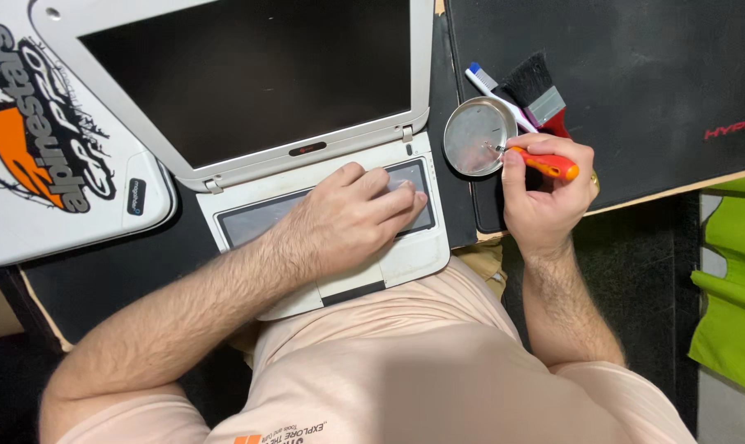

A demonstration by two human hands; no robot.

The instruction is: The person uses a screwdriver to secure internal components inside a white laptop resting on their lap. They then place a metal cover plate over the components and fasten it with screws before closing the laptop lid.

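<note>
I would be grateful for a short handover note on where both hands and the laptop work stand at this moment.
Left hand: flat on the small white laptop, over its keyboard area; it grips nothing.
Right hand: holds an orange-handled screwdriver, tip inside the round metal dish beside the laptop.
Nearby: a black brush and a white and blue toothbrush lie behind the dish on the black mat; a second white laptop with stickers lies shut at far left.
Done: the lid is open, the screen dark.
Left: what the dish holds is too small to tell.
</note>
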